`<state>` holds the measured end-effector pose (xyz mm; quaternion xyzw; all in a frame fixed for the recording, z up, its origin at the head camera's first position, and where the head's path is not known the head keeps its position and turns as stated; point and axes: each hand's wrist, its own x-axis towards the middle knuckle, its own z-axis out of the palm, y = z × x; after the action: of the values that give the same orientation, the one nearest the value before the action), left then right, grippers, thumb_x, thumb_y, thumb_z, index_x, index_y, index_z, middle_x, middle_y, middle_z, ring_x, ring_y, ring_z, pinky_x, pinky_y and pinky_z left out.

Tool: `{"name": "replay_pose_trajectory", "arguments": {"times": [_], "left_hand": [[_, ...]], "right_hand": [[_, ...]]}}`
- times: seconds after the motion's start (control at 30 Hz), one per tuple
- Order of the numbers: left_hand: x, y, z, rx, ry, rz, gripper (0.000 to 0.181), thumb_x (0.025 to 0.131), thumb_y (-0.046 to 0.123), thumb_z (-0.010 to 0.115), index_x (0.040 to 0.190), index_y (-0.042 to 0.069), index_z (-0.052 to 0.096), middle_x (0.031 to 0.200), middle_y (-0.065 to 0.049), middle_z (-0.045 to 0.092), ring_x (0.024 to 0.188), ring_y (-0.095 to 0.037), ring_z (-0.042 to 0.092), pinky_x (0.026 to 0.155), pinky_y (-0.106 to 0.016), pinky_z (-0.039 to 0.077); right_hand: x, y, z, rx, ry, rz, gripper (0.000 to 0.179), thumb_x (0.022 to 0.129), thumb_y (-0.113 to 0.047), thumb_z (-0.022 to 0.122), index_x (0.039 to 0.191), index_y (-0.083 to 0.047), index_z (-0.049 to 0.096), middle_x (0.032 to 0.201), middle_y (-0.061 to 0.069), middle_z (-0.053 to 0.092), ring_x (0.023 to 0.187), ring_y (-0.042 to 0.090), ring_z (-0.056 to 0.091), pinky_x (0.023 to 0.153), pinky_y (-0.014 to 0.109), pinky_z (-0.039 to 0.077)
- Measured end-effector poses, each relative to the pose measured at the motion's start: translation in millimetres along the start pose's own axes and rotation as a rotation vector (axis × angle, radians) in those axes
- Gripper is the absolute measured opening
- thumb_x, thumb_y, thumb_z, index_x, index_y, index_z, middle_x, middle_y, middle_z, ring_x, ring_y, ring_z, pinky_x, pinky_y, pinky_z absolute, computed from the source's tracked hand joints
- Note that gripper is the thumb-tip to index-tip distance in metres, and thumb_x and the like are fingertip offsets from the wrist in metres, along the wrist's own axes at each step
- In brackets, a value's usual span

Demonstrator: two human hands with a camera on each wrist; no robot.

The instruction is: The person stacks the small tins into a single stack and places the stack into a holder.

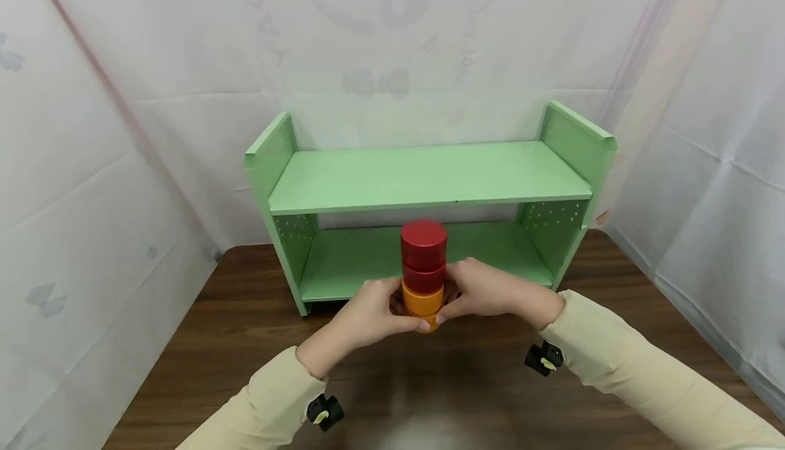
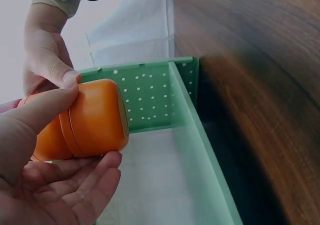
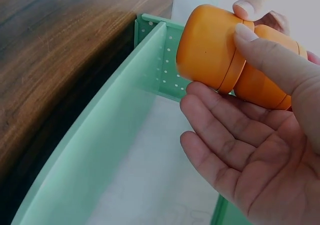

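Both hands hold an upright stack of red and orange round containers in front of the green shelf. The red part (image 1: pixel 423 245) is on top, and the orange part (image 1: pixel 423 300) forms the lower half. My left hand (image 1: pixel 374 313) grips the orange part from the left, its thumb across the front. From the right, my right hand (image 1: pixel 481 290) grips the same part, thumb low near the left thumb. In the left wrist view, the orange container (image 2: pixel 97 117) shows a rounded end and a seam. Some fingers are hidden behind the stack in the head view.
A green two-tier shelf (image 1: pixel 429 176) with raised, perforated sides stands on the dark wooden table (image 1: pixel 245 354), behind the hands. White sheeting (image 1: pixel 429 48) hangs behind and at both sides. Small black cameras (image 1: pixel 325 412) are strapped at the wrists.
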<state>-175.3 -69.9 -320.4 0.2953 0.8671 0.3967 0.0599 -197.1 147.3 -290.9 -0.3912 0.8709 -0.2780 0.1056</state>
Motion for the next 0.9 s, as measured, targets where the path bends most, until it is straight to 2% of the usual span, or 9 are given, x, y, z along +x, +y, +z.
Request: {"name": "replay_pose_trajectory", "arguments": {"times": [0.37, 0.53, 0.9], "left_hand": [[6.8, 18.3, -18.8, 0.038, 0.01, -0.027, 0.044, 0.077, 0.025, 0.08, 0.113, 0.007, 0.061, 0.102, -0.005, 0.069, 0.076, -0.01, 0.064, 0.067, -0.023, 0.053], [11.5, 25.6, -22.4, 0.068, 0.002, -0.023, 0.044, 0.077, 0.025, 0.08, 0.112, 0.007, 0.062, 0.101, -0.004, 0.069, 0.075, -0.01, 0.063, 0.067, -0.023, 0.053], [21.6, 36.4, -33.4, 0.078, -0.01, 0.003, 0.043, 0.078, 0.027, 0.079, 0.111, 0.006, 0.061, 0.1, -0.004, 0.069, 0.077, -0.011, 0.063, 0.069, -0.024, 0.052]], "right_hand": [[4.3, -12.1, -22.2, -0.015, -0.002, 0.001, 0.044, 0.079, -0.02, 0.078, 0.115, -0.001, 0.059, 0.105, 0.007, 0.068, 0.086, 0.014, 0.065, 0.08, 0.029, 0.054], [0.3, -13.2, -29.1, -0.021, 0.006, 0.021, 0.044, 0.08, -0.021, 0.077, 0.115, -0.002, 0.059, 0.104, 0.006, 0.068, 0.087, 0.015, 0.065, 0.082, 0.033, 0.054], [-1.2, -19.4, -46.5, -0.011, 0.009, 0.042, 0.042, 0.08, -0.017, 0.077, 0.115, 0.0, 0.06, 0.103, 0.006, 0.068, 0.085, 0.012, 0.066, 0.08, 0.03, 0.054]]}}
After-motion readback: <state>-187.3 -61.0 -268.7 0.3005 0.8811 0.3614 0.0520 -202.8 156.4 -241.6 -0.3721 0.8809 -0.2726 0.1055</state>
